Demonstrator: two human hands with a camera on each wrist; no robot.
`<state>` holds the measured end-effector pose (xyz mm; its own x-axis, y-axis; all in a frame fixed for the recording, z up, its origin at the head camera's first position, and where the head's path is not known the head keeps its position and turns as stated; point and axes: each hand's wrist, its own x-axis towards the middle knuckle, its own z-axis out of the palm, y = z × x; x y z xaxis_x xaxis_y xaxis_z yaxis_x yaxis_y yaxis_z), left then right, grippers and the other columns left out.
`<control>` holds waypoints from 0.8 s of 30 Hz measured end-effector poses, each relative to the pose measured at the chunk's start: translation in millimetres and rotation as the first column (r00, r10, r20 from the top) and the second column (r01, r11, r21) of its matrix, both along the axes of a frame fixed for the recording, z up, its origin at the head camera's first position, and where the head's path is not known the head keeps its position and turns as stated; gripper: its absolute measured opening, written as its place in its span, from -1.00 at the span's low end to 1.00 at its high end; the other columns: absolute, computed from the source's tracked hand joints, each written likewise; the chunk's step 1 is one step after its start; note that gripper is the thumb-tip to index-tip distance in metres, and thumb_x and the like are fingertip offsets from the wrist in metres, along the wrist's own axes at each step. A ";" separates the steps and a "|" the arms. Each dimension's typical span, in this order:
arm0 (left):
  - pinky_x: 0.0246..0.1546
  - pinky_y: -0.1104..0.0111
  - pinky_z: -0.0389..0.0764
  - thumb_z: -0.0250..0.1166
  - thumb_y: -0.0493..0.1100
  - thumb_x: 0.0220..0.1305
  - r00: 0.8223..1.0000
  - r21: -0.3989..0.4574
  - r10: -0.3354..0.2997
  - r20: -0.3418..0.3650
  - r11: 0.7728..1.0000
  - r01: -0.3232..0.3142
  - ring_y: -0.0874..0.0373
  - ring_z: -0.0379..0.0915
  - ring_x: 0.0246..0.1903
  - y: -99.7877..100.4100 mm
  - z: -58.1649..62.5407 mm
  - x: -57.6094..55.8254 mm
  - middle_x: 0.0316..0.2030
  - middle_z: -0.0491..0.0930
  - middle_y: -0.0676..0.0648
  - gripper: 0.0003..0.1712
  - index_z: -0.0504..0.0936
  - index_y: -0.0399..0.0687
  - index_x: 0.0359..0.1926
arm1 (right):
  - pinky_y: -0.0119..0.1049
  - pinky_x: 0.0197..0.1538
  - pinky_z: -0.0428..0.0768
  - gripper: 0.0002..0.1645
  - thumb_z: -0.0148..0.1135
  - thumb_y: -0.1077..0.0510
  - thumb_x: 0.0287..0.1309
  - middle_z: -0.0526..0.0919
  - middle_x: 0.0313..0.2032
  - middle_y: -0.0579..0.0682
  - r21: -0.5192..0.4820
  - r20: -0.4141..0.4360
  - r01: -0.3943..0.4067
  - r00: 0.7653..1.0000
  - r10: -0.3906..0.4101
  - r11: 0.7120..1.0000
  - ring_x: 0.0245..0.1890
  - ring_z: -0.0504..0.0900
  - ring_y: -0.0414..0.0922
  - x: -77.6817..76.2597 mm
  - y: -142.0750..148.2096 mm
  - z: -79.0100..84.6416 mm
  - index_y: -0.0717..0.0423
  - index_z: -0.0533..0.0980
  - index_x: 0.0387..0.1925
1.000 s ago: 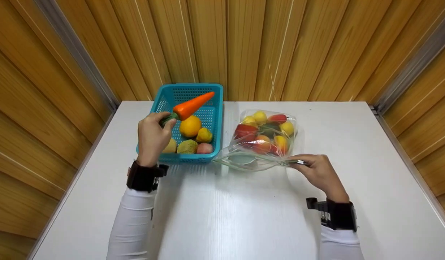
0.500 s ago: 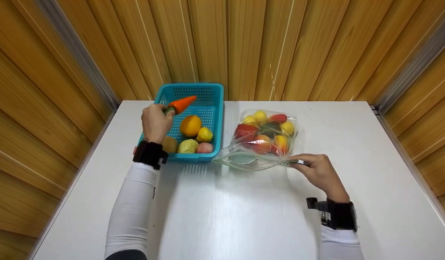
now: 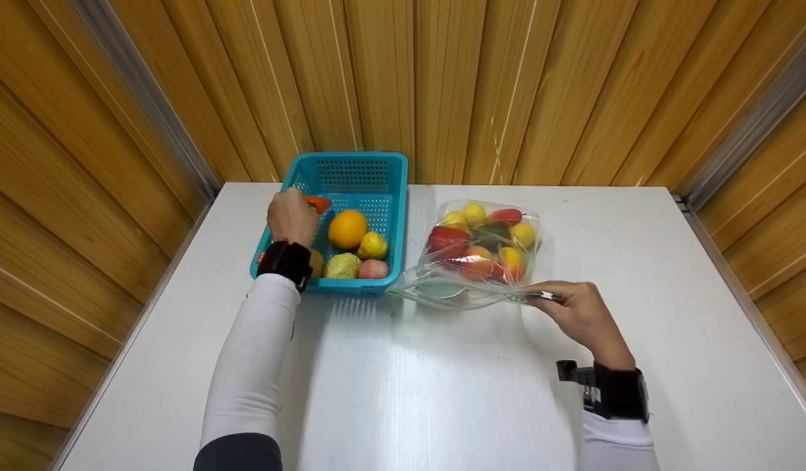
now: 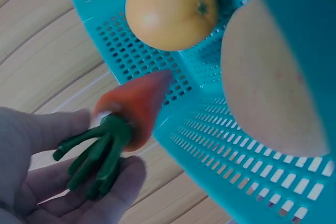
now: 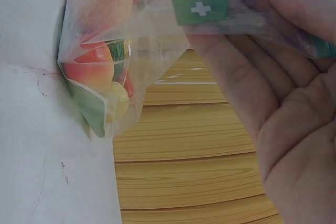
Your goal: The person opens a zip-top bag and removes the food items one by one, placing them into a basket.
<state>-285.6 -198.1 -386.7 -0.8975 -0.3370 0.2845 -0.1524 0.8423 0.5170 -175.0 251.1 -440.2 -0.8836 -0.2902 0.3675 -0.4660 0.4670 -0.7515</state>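
Note:
My left hand (image 3: 293, 216) is inside the left part of the teal basket (image 3: 341, 156). Its thumb and fingers hold an orange carrot (image 4: 134, 103) around the green stalks, and the carrot points down into the basket. In the head view the hand hides most of it. Over on the right, my right hand (image 3: 578, 314) pinches the upper edge of a clear zip bag (image 3: 436, 291), whose mouth gapes toward me. Through its plastic show a red bell pepper (image 3: 447, 241), a peach-like fruit (image 5: 102, 6), yellow fruits and something dark green.
An orange (image 3: 348, 229), a small yellow fruit (image 3: 373, 244), a wrinkled green-yellow fruit (image 3: 343, 265) and a pinkish fruit (image 3: 373, 269) lie in the basket. The white table (image 3: 403, 392) meets wood-panelled walls at the back and sides.
My left hand has carried the carrot forward and lower, from above the basket down into its left side. The right hand and bag have stayed in place.

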 end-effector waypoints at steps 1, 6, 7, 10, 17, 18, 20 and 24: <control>-0.09 0.04 0.69 0.26 -0.40 0.35 1.000 -0.014 0.001 0.007 1.000 -0.001 -0.20 0.64 -0.27 0.1 -0.6 -1.1 -0.23 0.73 -0.37 -0.80 0.72 -0.49 -0.12 | -0.62 -0.24 0.61 -0.79 0.44 0.42 0.13 0.82 -0.23 0.12 0.002 0.004 0.000 1.000 0.000 1.000 -0.24 0.75 -0.30 0.3 -0.2 0.1 0.20 0.79 -0.20; 0.00 0.06 0.71 0.31 -0.36 0.39 0.998 -0.051 0.006 0.058 0.999 -0.003 -0.19 0.67 -0.24 -0.7 -2.4 -6.7 -0.22 0.74 -0.36 -0.80 0.74 -0.47 -0.08 | -0.62 -0.24 0.59 -0.77 0.44 0.44 0.12 0.82 -0.21 0.13 0.003 0.008 -0.004 1.000 0.004 1.000 -0.24 0.75 -0.30 1.1 -0.9 0.8 0.18 0.80 -0.20; 0.03 0.06 0.70 0.32 -0.34 0.40 0.997 -0.056 0.006 0.072 0.998 -0.002 -0.19 0.68 -0.21 -1.0 -2.6 -7.3 -0.20 0.75 -0.36 -0.78 0.74 -0.46 -0.07 | -0.62 -0.25 0.59 -0.77 0.43 0.45 0.12 0.82 -0.21 0.14 0.002 0.006 -0.008 1.000 0.008 1.000 -0.25 0.76 -0.28 1.1 -1.1 1.0 0.19 0.80 -0.20; 0.11 0.02 0.66 0.30 -0.29 0.44 0.993 -0.077 0.011 0.119 0.997 -0.002 -0.19 0.71 -0.14 -1.5 -2.8 -8.3 -0.12 0.74 -0.37 -0.72 0.72 -0.47 0.01 | -0.63 -0.26 0.59 -0.75 0.43 0.48 0.10 0.82 -0.22 0.14 -0.001 0.002 -0.009 1.000 0.009 1.000 -0.25 0.77 -0.24 0.9 -1.4 1.2 0.20 0.79 -0.20; -0.01 0.08 0.72 0.17 -0.28 0.51 0.972 -0.112 -0.030 0.234 0.992 0.058 -0.15 0.68 -0.18 1.3 0.0 -2.7 -0.13 0.71 -0.38 -0.67 0.66 -0.52 0.06 | -0.62 -0.25 0.60 -0.79 0.44 0.44 0.11 0.82 -0.24 0.13 0.003 -0.009 -0.005 1.000 0.006 1.000 -0.25 0.77 -0.25 0.7 -1.2 0.9 0.22 0.79 -0.21; -0.07 0.11 0.74 0.18 -0.29 0.51 0.965 -0.104 -0.051 0.256 0.991 0.080 -0.12 0.66 -0.24 1.9 1.1 -1.2 -0.17 0.70 -0.37 -0.68 0.67 -0.51 0.04 | -0.62 -0.25 0.60 -0.80 0.44 0.43 0.12 0.82 -0.24 0.13 0.005 -0.014 -0.005 1.000 0.005 1.000 -0.25 0.78 -0.23 0.5 -1.0 0.7 0.22 0.79 -0.21; -0.17 0.13 0.73 0.22 -0.30 0.47 0.945 -0.090 -0.099 0.312 0.987 0.133 -0.08 0.59 -0.32 2.5 3.8 1.6 -0.24 0.67 -0.32 -0.72 0.69 -0.49 -0.02 | -0.62 -0.25 0.60 -0.79 0.44 0.43 0.11 0.82 -0.25 0.13 0.005 -0.020 -0.002 1.000 0.002 1.000 -0.26 0.78 -0.22 0.4 -0.7 0.7 0.22 0.79 -0.20; -0.17 0.11 0.68 0.31 -0.32 0.34 0.880 -0.136 -0.200 0.432 0.950 0.282 -0.04 0.47 -0.36 -0.2 7.5 7.9 -0.29 0.64 -0.28 -0.80 0.71 -0.45 -0.16 | -0.62 -0.25 0.60 -0.80 0.45 0.44 0.11 0.82 -0.25 0.13 0.004 -0.030 0.002 1.000 -0.002 1.000 -0.26 0.77 -0.25 0.8 -0.8 -0.2 0.23 0.79 -0.21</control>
